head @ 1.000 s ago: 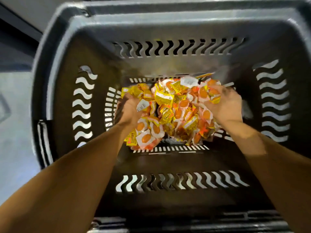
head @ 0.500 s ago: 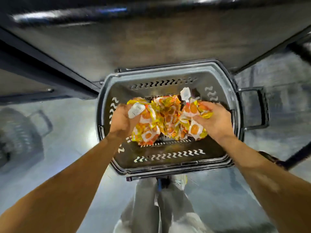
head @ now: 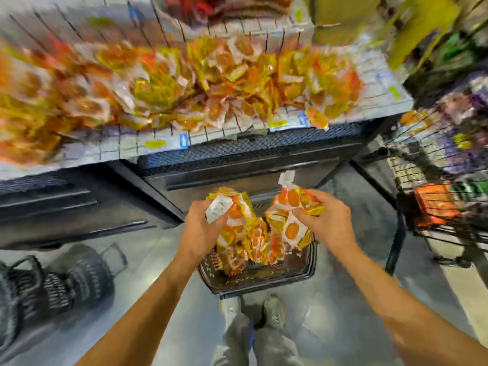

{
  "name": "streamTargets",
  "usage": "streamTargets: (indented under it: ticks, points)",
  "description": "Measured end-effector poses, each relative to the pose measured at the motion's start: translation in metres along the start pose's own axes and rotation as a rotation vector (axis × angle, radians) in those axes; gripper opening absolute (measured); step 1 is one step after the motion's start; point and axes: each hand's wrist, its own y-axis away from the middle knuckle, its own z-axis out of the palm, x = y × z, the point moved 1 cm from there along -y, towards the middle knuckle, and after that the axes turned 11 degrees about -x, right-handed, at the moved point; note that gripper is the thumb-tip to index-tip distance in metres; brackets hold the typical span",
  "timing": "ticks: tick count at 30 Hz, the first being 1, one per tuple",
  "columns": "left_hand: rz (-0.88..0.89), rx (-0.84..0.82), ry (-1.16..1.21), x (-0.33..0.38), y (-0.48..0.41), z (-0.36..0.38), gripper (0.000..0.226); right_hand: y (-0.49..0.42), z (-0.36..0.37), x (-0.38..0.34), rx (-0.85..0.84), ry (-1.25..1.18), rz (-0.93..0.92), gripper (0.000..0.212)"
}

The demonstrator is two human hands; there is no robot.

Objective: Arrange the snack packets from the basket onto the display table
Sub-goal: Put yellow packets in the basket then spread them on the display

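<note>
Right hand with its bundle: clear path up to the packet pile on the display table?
Probably yes. The right hand holds snack packets above the basket, and nothing stands between it and the display table. The pile is already heaped, so free space looks tight.

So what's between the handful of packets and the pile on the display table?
Head view: no object, only the table's dark front. The bunch in both hands sits over the basket, below the piled packets.

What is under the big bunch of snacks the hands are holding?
A dark basket on the floor sits right below the snack packets held by the left hand and right hand. The bunch covers its bottom, so leftover packets can't be seen.
</note>
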Motion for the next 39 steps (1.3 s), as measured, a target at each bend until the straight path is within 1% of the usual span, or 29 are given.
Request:
streamTargets:
  ticks: [4, 6, 8, 10, 12, 15, 16, 18, 19, 21, 23, 25, 27, 35, 37, 39]
  points:
    - [0.126, -0.001, -0.001, 0.056, 0.02, -0.032, 0.018, 0.023, -0.052, -0.055, 0.061, 0.016, -0.056, 0.043]
    - [0.154, -0.021, 0.032, 0.082, 0.028, -0.043, 0.016, 0.028, -0.076, -0.074, 0.092, 0.002, -0.098, 0.041]
    - [0.202, -0.032, 0.029, 0.105, 0.029, -0.05, 0.019, 0.029, -0.1, -0.09, 0.113, -0.006, -0.116, 0.042]
    - [0.247, -0.041, 0.038, 0.126, 0.023, -0.054, 0.013, 0.027, -0.125, -0.104, 0.149, -0.003, -0.135, 0.043]
    - [0.253, -0.025, 0.007, 0.146, 0.013, -0.056, 0.023, 0.025, -0.15, -0.117, 0.182, -0.004, -0.169, 0.044]
    - [0.294, -0.003, -0.009, 0.171, -0.006, -0.053, 0.047, 0.016, -0.187, -0.128, 0.202, 0.0, -0.205, 0.051]
    - [0.319, 0.015, -0.013, 0.181, -0.013, -0.051, 0.044, 0.009, -0.199, -0.129, 0.212, 0.007, -0.214, 0.051]
    - [0.38, 0.063, -0.032, 0.204, -0.025, -0.043, 0.026, -0.007, -0.222, -0.129, 0.228, 0.024, -0.227, 0.05]
    - [0.409, 0.082, -0.031, 0.217, -0.029, -0.038, 0.023, -0.016, -0.233, -0.129, 0.233, 0.029, -0.234, 0.05]
    - [0.441, 0.099, -0.038, 0.239, -0.042, -0.026, 0.025, -0.035, -0.253, -0.126, 0.234, 0.05, -0.245, 0.052]
    - [0.436, 0.098, -0.028, 0.256, -0.06, -0.013, 0.023, -0.056, -0.274, -0.12, 0.21, 0.059, -0.254, 0.054]
    - [0.427, 0.129, -0.056, 0.273, -0.078, 0.0, 0.03, -0.08, -0.291, -0.114, 0.174, 0.074, -0.266, 0.053]
    - [0.442, 0.154, -0.06, 0.291, -0.095, 0.012, 0.03, -0.105, -0.306, -0.107, 0.153, 0.078, -0.284, 0.052]
    - [0.435, 0.238, -0.175, 0.339, -0.154, 0.046, 0.016, -0.185, -0.335, -0.087, 0.071, 0.091, -0.298, 0.044]
    - [0.452, 0.249, -0.207, 0.343, -0.167, 0.057, 0.01, -0.2, -0.334, -0.083, 0.072, 0.12, -0.309, 0.042]
    - [0.425, 0.257, -0.25, 0.34, -0.182, 0.065, 0.01, -0.213, -0.328, -0.078, 0.058, 0.149, -0.316, 0.042]
